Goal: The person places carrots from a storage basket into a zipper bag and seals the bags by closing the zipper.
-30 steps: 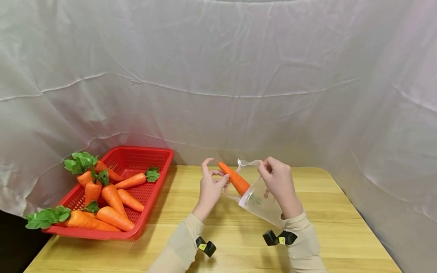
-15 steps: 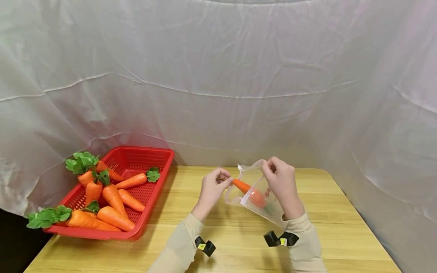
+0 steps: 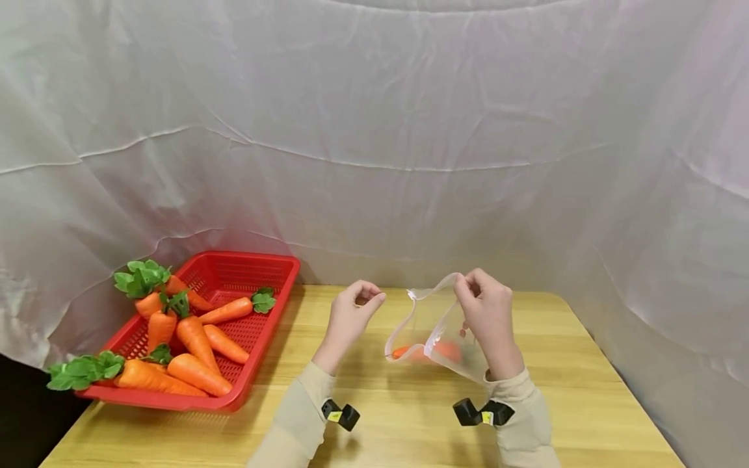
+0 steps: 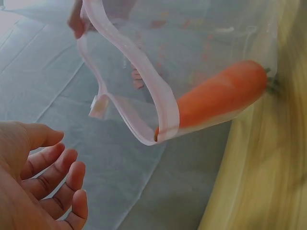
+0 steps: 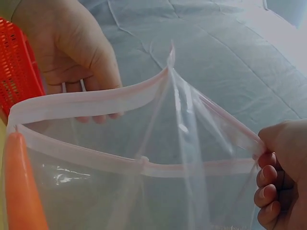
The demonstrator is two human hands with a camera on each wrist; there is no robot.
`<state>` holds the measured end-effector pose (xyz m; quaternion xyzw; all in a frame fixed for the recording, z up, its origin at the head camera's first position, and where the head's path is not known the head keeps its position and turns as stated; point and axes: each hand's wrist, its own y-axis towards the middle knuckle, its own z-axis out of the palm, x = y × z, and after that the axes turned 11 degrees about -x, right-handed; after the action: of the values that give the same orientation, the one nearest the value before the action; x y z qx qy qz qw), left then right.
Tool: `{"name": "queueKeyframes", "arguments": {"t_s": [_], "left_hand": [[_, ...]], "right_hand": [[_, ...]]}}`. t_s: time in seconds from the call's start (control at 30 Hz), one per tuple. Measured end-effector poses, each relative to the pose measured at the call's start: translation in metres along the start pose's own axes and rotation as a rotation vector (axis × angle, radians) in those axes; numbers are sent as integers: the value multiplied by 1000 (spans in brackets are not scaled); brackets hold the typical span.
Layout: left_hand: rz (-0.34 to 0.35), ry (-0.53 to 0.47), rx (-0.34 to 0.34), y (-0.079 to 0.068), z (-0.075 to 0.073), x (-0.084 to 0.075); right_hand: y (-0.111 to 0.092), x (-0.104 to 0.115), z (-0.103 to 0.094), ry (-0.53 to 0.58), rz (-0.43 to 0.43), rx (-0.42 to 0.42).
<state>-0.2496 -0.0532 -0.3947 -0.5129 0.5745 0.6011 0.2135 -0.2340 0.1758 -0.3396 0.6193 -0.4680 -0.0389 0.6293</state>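
Note:
A clear zip bag (image 3: 430, 318) with a pale pink zip edge hangs with its mouth wide, facing left. My right hand (image 3: 487, 312) pinches the bag's upper right rim between thumb and fingers. Inside lies an orange carrot (image 4: 223, 93), its pointed tip by the zip edge and its green top deep in the bag. My left hand (image 3: 351, 318) is off to the left of the mouth, fingers loosely curled with nothing in them. In the left wrist view that hand (image 4: 45, 177) shows apart from the bag.
On the left of the wooden table (image 3: 374, 422) stands a red plastic basket (image 3: 257, 364) holding several carrots (image 3: 196, 338), some with leaves over its rim. A grey cloth (image 3: 374, 130) hangs behind the table.
The carrot has slid down into the bag, from sticking out of its mouth to lying inside. My left hand has let go of it and drawn back left. The right hand keeps its hold.

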Motion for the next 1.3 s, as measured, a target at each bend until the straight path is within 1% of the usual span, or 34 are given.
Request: {"name": "queueKeyframes", "arguments": {"t_s": [0.13,0.3,0.47,0.57,0.73,0.8,0.87,0.97,1.07,1.17,1.3], "left_hand": [[-12,9,-22,3,-5,2],[-31,31,-47,8,-15,0],[-77,32,-77,12,-25,-1],[-83,38,-92,14,-30,-2],[-64,57,-99,15,-32,-3],[-57,69,-95,15,-33,-2],[-56,88,-90,14,-35,-3],[-53,138,-92,11,-42,-4],[-53,200,-96,8,-54,-8],[-52,258,-88,5,-68,-14],[-54,331,-69,0,-90,-19]], "right_hand": [[1,0,-1,12,-10,-28],[11,0,2,-21,-18,-44],[26,2,6,-50,22,-46],[37,3,8,-43,90,-89],[46,-1,7,6,284,-188],[45,-3,7,16,344,-197],[41,-6,7,11,376,-189],[34,-9,9,-3,395,-171],[27,-10,12,-8,399,-162],[23,-9,15,-5,382,-160],[20,-6,19,3,337,-146]]}}
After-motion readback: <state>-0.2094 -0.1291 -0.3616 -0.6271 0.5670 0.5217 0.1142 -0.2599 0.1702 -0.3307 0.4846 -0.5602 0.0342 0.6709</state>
